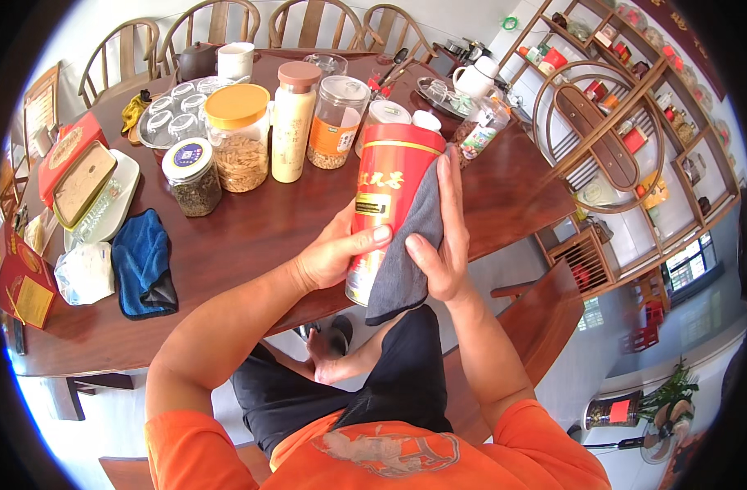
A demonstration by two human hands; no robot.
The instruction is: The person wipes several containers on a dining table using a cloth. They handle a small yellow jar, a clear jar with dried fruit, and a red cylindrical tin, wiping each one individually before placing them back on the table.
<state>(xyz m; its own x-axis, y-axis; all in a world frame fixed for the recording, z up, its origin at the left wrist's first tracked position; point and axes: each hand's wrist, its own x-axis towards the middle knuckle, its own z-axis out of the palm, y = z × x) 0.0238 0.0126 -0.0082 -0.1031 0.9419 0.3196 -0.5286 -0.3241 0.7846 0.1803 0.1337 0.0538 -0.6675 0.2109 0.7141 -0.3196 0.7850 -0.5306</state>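
Note:
A tall red cylindrical tin [390, 180] with a gold band near its top is held up, slightly tilted, over the table's near edge. My left hand [341, 249] grips the tin's left side, its thumb across the front. Against the tin's right side lies a grey cloth [408, 245], hanging down past the tin's lower end. My right hand [443, 237] presses that cloth to the tin, fingers stretched up along it and thumb over its front. The tin's back and the left fingertips behind it are hidden.
On the dark red wooden table [226, 245] stand a yellow-lidded jar [241, 147], a small jar [192, 184], a cream bottle [293, 122] and an orange-labelled jar [337, 126]. A blue cloth [144, 257] and tissue pack [85, 273] lie left. Wooden shelving [675, 106] stands right.

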